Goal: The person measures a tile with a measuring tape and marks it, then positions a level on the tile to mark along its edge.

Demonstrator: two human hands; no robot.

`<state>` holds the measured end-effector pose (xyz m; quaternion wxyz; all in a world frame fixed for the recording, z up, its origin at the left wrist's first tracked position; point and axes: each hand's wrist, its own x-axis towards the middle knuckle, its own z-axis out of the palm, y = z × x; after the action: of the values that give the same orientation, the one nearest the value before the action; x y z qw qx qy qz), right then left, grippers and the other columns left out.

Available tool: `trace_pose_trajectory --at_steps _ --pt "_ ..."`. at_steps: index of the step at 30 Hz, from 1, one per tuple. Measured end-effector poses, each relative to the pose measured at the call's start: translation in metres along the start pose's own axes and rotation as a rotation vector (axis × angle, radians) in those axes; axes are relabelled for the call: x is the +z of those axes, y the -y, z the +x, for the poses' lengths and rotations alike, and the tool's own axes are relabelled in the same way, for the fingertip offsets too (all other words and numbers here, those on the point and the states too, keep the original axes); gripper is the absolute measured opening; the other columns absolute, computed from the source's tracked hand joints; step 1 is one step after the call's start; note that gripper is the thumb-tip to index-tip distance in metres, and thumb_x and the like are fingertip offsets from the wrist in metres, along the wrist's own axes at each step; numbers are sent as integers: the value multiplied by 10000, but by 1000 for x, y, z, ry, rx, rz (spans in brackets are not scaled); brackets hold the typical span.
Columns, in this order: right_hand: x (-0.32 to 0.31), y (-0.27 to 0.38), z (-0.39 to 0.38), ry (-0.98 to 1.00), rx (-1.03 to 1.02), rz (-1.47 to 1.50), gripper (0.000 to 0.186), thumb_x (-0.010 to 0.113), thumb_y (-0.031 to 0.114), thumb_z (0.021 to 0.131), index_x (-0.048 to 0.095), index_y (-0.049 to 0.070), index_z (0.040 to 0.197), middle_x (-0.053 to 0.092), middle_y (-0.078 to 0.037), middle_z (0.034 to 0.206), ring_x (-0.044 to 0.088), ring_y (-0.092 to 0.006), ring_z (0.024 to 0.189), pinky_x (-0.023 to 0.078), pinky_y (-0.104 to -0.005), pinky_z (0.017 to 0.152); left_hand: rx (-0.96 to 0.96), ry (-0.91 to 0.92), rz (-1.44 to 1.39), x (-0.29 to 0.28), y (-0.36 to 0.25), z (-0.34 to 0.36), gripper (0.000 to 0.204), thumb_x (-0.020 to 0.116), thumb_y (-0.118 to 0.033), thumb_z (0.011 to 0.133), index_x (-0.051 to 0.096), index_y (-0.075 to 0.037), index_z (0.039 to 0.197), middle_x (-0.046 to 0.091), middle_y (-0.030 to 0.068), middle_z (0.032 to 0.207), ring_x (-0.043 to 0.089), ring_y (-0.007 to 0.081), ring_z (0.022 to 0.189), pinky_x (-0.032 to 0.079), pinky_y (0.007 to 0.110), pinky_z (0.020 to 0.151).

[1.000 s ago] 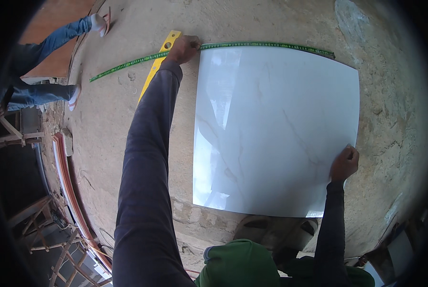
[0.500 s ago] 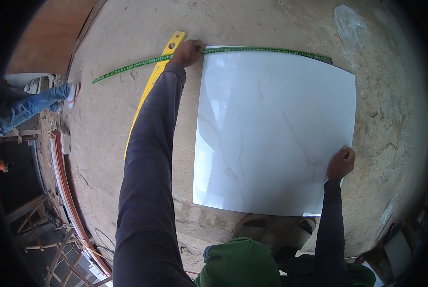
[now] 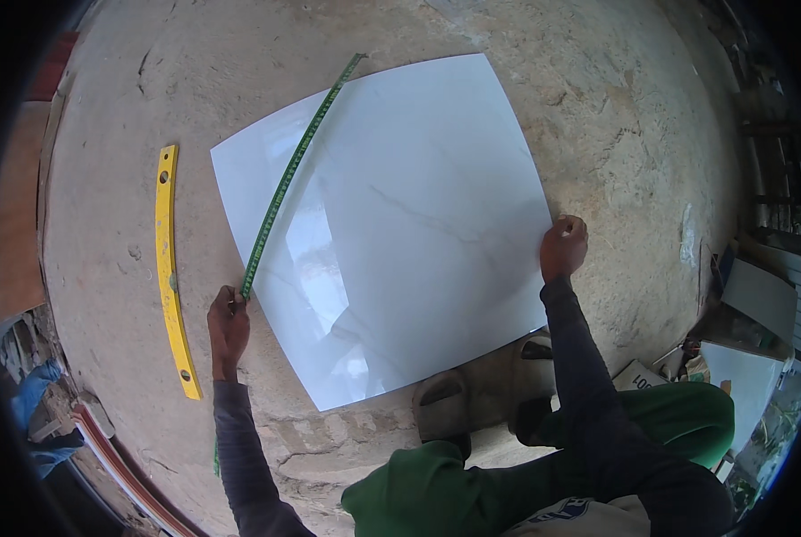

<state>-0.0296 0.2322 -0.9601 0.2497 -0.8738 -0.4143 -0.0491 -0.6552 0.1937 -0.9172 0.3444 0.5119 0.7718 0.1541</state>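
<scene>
A large white tile with faint marbled veins lies on the concrete, turned at a slant in view. Across its left part runs a green measuring tape, from beyond the far edge down to the left edge. My left hand pinches the tape just off the tile's left edge. A short green bit of it shows again beside my left forearm. At the right edge of the tile is my right hand, fingers curled closed; whatever may be inside them is hidden.
A yellow spirit level lies on the concrete floor to the left. My sandals are at the tile's near edge. Boards and clutter stand at the far right; someone's blue-jeaned leg shows at the left rim.
My left hand has come nearer, pulling the tape from along the far edge to a diagonal across the tile. The view has swung; my right hand stays by the right edge.
</scene>
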Motion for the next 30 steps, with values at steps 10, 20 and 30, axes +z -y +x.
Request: trace_pose_trajectory --at_steps 10,20,30 --pt "-6 -15 -33 41 89 129 236 625 263 1076 735 56 1092 755 -146 1133 704 -386 1083 561 -533 922 -166 -294 81 68 -38 -65 216 570 -134 1094 707 28 1136 770 261 1133 763 430 1024 563 522 916" --pt "-1 -37 -3 48 61 105 300 596 299 1086 757 50 1130 788 -219 1077 754 -446 1006 581 -569 883 -60 -378 -3 91 -42 -75 184 596 -163 1091 704 -15 1080 789 254 1030 769 439 957 570 513 876" --pt "0 -37 6 59 4 1 302 576 286 1077 771 60 1121 806 -202 1095 776 -439 997 602 -565 862 86 -225 -123 44 -34 -65 189 557 -141 1145 646 -12 1040 745 163 874 707 228 752 568 408 717"
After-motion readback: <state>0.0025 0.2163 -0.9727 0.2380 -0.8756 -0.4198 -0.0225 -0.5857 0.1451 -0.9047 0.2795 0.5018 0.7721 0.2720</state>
